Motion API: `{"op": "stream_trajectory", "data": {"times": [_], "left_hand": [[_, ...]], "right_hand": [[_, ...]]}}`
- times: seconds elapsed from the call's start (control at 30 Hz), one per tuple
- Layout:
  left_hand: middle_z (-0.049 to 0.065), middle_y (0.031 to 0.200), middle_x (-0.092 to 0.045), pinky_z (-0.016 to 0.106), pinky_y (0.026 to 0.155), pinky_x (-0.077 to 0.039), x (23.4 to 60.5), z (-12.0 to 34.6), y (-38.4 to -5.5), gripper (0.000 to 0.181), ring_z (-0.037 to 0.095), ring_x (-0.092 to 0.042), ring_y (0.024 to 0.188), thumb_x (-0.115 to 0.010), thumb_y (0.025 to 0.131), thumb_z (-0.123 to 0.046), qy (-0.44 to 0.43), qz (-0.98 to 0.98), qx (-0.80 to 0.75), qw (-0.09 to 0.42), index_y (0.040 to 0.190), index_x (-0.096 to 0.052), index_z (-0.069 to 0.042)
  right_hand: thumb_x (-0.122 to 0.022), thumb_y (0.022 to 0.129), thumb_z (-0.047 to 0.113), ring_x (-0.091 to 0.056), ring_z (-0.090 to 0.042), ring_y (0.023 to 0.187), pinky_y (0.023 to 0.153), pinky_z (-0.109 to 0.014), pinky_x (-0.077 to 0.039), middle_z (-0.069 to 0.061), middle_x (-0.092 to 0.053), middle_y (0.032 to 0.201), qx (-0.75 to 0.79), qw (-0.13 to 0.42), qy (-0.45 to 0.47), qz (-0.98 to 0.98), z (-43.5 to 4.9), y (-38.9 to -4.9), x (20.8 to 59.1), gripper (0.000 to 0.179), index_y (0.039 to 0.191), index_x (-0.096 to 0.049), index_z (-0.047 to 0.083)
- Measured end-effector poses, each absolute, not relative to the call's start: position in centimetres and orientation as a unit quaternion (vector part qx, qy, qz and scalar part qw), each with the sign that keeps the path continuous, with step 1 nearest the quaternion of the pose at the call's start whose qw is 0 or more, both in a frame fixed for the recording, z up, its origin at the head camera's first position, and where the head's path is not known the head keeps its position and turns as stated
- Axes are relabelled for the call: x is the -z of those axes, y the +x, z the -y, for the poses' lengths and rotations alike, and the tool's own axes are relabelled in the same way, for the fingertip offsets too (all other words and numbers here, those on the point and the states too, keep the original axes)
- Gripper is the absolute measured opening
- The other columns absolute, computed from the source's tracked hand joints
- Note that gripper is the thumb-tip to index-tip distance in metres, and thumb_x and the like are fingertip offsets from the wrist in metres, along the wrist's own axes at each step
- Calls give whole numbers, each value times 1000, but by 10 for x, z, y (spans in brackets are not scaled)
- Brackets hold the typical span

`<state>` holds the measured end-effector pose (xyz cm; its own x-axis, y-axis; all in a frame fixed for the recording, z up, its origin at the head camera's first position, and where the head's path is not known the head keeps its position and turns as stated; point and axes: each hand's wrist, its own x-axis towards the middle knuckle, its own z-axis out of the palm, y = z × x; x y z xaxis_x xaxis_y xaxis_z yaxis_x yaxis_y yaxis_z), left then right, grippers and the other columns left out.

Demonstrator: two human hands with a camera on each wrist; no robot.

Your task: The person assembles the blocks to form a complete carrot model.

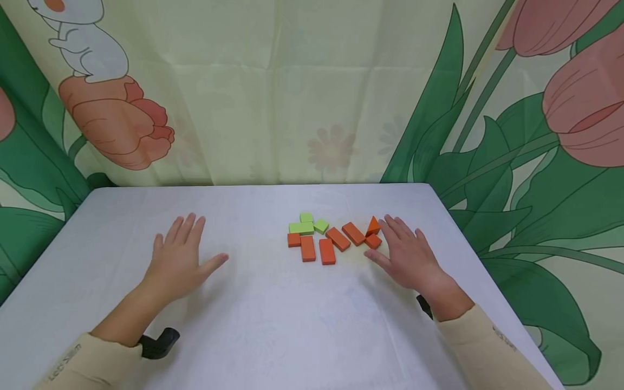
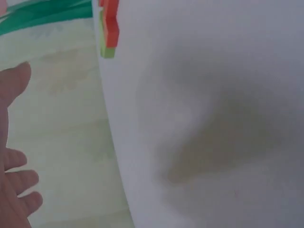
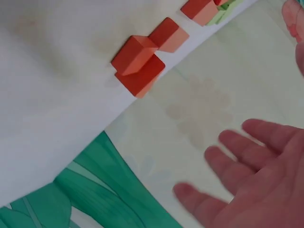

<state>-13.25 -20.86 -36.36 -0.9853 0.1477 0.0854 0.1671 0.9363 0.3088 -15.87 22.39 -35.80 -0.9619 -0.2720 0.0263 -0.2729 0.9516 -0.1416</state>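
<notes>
My left hand (image 1: pixel 176 265) hovers over the left side of the table with its fingers straight and thumb spread, holding nothing. On the right, my right hand (image 1: pixel 407 254) is likewise spread and holds nothing; its fingertips are nearest to an orange triangular block (image 1: pixel 373 226) and a small orange block (image 1: pixel 373 241). Several orange rectangular blocks lie beside these, among them one block (image 1: pixel 353 233) and another block (image 1: pixel 327 252). A green block (image 1: pixel 301 228) sits with other small green ones at the group's back left. In the right wrist view, the fingers (image 3: pixel 232 166) are apart from the orange blocks (image 3: pixel 135 54).
A white-covered table (image 1: pixel 273 325) carries the blocks at its middle right. Behind it hangs a printed cloth (image 1: pixel 244 108) with a rabbit, a carrot and tulips. A black strap piece (image 1: pixel 161 344) sticks out at my left wrist.
</notes>
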Motion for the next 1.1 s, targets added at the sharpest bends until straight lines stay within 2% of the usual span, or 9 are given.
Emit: {"op": "stream_trajectory", "data": {"times": [0.17,0.37,0.57,0.7,0.83,0.93,1.1], "left_hand": [[27,156,-32,69,108,-20,374,179,-148,87,46,-23,144,-75,89,-40,-150,965,211,35,149,-35,8],[17,148,-48,62,109,-28,391,139,-171,76,38,-36,140,-83,83,-28,-206,933,294,38,145,-49,0],[8,146,-52,61,110,-27,401,108,-192,73,34,-31,143,-84,83,-29,-200,930,308,-7,145,-52,-8],[5,141,-57,60,110,-27,406,90,-204,66,31,-28,145,-83,84,-30,-193,933,300,-35,142,-56,-13],[2,135,-62,57,110,-27,412,76,-215,58,30,-28,145,-81,86,-29,-197,937,285,-50,138,-61,-15],[0,132,-63,55,111,-27,415,70,-219,53,30,-27,145,-79,87,-29,-196,939,275,-66,136,-63,-17],[2,131,-63,52,111,-27,417,67,-221,50,31,-28,144,-77,89,-28,-183,943,262,-92,135,-64,-17]], "right_hand": [[-74,90,40,-36,-42,140,108,-59,-34,-22,-40,153,-156,-5,186,970,-218,-169,367,82,150,-39,-3],[-79,88,30,-42,-40,136,106,-55,-38,-19,-46,149,-240,-48,206,948,-203,-183,379,78,150,-42,0],[-79,87,21,-49,-36,128,104,-51,-42,-15,-55,139,-247,-78,221,940,-187,-197,388,69,146,-49,1],[-80,86,19,-55,-27,112,96,-44,-47,-7,-63,122,-236,-83,234,940,-180,-206,394,61,141,-57,7],[-77,86,12,-56,-20,100,90,-38,-49,-2,-65,110,-242,-90,253,932,-175,-214,398,53,136,-62,9],[-77,86,12,-55,-20,104,92,-37,-48,-2,-64,116,-232,-101,243,936,-172,-216,399,52,136,-63,10],[-79,88,22,-49,-24,116,94,-39,-47,-2,-62,125,-199,-118,216,948,-167,-216,398,55,139,-61,14]]}}
